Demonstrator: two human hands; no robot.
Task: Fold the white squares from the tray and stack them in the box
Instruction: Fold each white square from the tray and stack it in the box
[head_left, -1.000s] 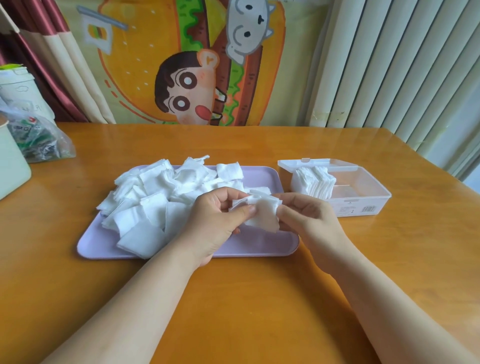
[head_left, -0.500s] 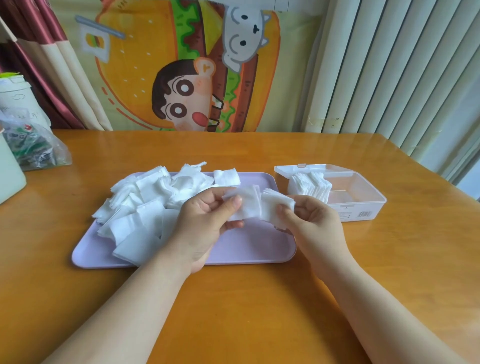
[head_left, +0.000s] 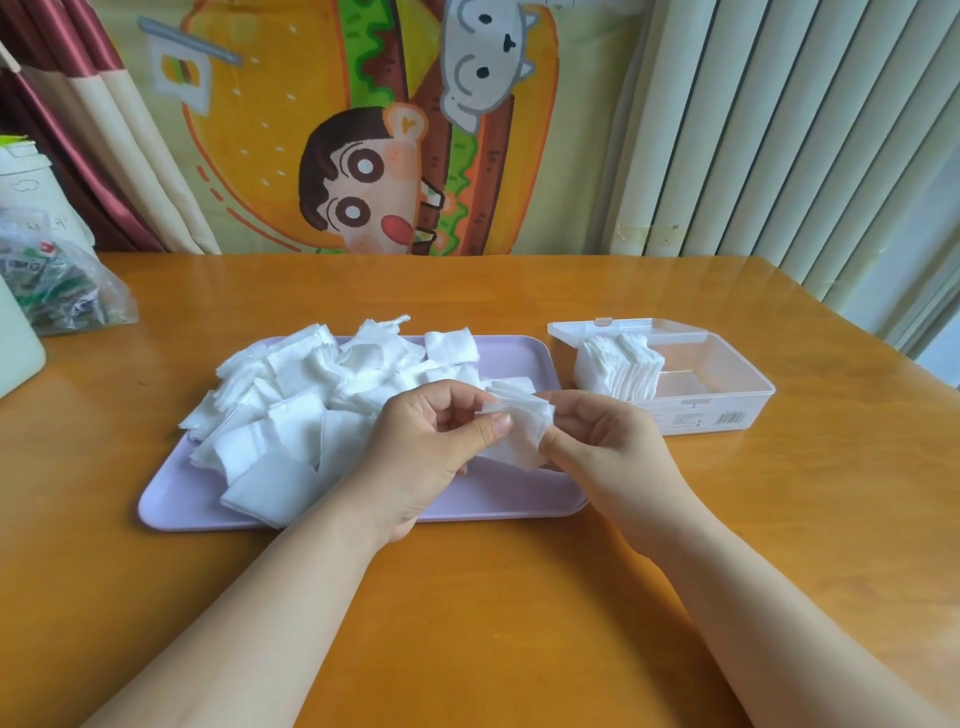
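While pinching the white square with left hand and right hand alike, just over the right end of the tray, line up the edges, press the crease flat, then carry right to the stack in the box

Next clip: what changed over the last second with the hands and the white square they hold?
Half a second ago the hands had drawn apart, spreading the white square open; now the left hand and right hand have come back together, folding it between them above the tray. Both pinch it throughout; nothing was let go. The pile on the tray, the box and its stack stayed put.
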